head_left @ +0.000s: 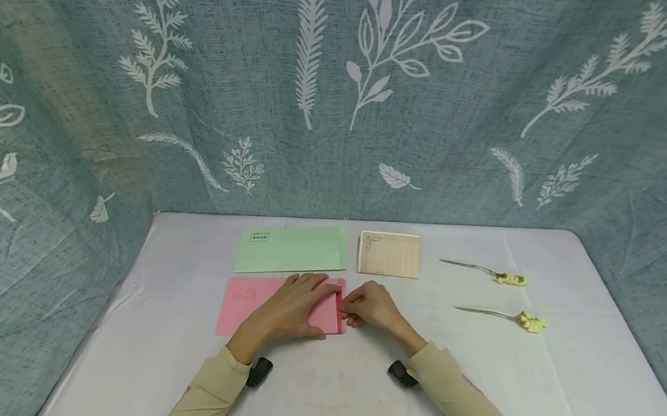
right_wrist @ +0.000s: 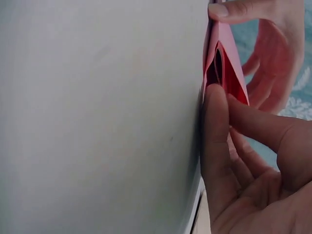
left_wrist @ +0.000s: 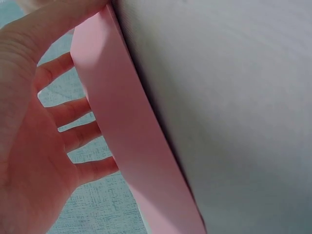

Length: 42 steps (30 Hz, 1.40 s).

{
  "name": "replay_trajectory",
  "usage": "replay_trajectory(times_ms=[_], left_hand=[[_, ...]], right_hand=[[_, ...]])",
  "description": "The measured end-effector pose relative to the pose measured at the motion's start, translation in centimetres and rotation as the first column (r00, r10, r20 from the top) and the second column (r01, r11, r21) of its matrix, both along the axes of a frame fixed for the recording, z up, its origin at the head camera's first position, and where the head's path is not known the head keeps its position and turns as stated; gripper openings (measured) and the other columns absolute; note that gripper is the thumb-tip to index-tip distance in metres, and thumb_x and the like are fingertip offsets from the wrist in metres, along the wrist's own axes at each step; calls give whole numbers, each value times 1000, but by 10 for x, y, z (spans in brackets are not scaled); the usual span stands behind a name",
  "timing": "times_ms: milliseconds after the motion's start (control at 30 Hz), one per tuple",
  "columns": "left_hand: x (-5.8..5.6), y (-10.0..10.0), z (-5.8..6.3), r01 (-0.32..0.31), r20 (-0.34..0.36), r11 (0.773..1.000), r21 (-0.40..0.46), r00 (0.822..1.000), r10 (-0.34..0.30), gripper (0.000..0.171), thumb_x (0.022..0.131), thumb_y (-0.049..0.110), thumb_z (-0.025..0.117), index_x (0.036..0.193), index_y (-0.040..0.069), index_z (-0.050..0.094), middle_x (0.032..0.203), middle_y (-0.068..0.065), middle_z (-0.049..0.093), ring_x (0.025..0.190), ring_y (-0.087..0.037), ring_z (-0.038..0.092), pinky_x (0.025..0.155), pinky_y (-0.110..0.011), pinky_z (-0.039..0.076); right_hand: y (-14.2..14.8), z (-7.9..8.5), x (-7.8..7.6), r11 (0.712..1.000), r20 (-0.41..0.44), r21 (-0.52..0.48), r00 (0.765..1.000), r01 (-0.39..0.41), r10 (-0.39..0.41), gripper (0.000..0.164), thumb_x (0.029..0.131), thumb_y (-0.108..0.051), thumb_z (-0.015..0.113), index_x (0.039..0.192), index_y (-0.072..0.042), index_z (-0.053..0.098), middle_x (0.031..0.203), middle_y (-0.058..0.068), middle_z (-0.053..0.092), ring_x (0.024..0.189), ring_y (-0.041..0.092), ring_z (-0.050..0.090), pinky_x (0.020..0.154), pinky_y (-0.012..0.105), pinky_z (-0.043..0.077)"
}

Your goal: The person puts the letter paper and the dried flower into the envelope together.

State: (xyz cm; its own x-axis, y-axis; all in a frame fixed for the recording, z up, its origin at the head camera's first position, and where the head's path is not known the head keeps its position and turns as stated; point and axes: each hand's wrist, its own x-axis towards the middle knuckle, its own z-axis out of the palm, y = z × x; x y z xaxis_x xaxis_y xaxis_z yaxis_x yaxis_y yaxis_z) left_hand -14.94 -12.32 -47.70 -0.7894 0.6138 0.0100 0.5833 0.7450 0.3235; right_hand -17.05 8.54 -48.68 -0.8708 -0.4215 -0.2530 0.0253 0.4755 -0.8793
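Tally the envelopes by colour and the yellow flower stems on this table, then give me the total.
Green envelope: 1
Pink envelope: 1
Yellow flower stems: 2
Total: 4

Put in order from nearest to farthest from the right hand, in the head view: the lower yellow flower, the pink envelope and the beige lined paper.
1. Pink envelope: touches the right hand, mostly to its left.
2. Beige lined paper: just beyond the hand.
3. Lower yellow flower: off to the right.
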Motion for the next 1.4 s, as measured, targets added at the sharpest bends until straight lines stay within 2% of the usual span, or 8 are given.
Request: replay_trajectory(times_ms=[233, 433, 733, 900, 1200, 1400], left_hand=[[0, 0, 2, 4, 2, 1000, -5, 1000, -4, 82, 71, 43, 86, 141, 17, 51, 144, -14, 46, 135, -31, 39, 111, -58, 29], [-1, 0, 4, 5, 12, 1000, -11, 1000, -5, 84, 72, 43, 85, 142, 13, 50, 144, -15, 46, 135, -32, 39, 111, -57, 28], [-1, 1, 5, 9, 11, 1000, -15, 1000, -8, 83, 71, 43, 86, 141, 16, 51, 144, -15, 46, 135, -31, 40, 111, -57, 29], [-2, 0, 4, 8, 6, 1000, -20, 1000, -8, 82, 70, 44, 86, 140, 20, 50, 144, -14, 46, 133, -31, 42, 110, -56, 30], [-1, 0, 2, -2, 16, 1000, -3, 1000, 2, 81, 70, 43, 86, 139, 21, 51, 143, -14, 47, 133, -32, 42, 110, -58, 29], [-1, 1, 1, -6, 22, 1000, -3, 1000, 6, 81, 70, 42, 86, 140, 22, 50, 143, -14, 47, 133, -32, 42, 110, -58, 29]], right_hand=[[-7, 0, -2, 1000, -8, -15, 1000, -11, 11, 12, 88, 1, 66, 83, 7, 75, 67, 9, 70, 50, 8, 63, 53, 23, 56], [-12, -2, -2, 998, 3, -50, 1000, -25, 25, 11, 88, 2, 66, 87, 8, 75, 66, 12, 70, 49, 7, 63, 52, 22, 55], [-4, 1, -1, 996, 51, -90, 999, -3, 8, 12, 89, 1, 65, 93, 9, 73, 72, 13, 72, 54, 8, 63, 56, 23, 56], [15, 6, -2, 997, 34, -65, 999, 37, -35, 15, 91, -2, 66, 97, 9, 73, 80, 14, 73, 58, 10, 65, 58, 26, 57], [71, 18, -9, 986, -92, 85, 987, 141, -134, 14, 89, -7, 70, 97, 3, 75, 81, 12, 73, 64, 17, 67, 59, 31, 55], [108, 25, -12, 984, -118, 86, 982, 158, -147, 22, 92, -9, 68, 107, 7, 71, 91, 16, 72, 74, 24, 69, 63, 35, 57]])
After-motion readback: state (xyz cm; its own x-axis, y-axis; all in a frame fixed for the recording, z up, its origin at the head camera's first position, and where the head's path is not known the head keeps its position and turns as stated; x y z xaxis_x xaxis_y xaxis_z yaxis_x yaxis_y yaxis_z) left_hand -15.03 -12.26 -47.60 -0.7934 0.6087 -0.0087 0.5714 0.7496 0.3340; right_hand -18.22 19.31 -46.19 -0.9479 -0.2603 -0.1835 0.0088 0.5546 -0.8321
